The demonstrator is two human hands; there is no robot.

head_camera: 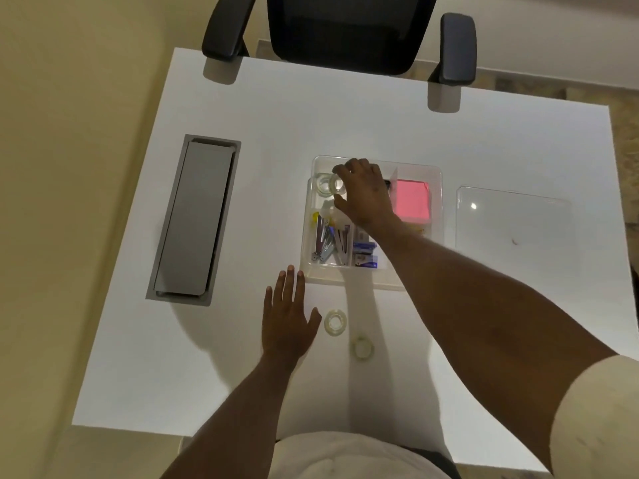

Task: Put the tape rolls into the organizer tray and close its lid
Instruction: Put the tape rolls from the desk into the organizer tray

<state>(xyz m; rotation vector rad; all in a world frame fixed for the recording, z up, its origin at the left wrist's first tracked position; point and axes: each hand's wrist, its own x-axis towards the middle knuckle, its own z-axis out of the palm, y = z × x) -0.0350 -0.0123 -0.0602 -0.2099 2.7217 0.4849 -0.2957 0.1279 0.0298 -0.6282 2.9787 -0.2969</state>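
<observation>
Right hand (363, 193) is pinching a clear tape roll (336, 184) over the organizer tray (436, 202), beside another roll (323, 184) already inside. Left hand (287, 319) is lying flat, fingers spread, near two loose rolls (335, 322) (362, 348) on the white desk (276, 115); the clear lid (511, 219) is lying right of the tray.

White tabletop (345, 126) bearing clear tray (436, 188), lid (511, 219) right of it, two tape rolls (335, 322) nearer, left hand (287, 323) flat beside them.

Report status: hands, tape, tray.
Right hand holding clear tape roll over clear plastic organizer tray. Left hand flat, empty. Two tape rolls on white desk. Clear lid off.
</observation>
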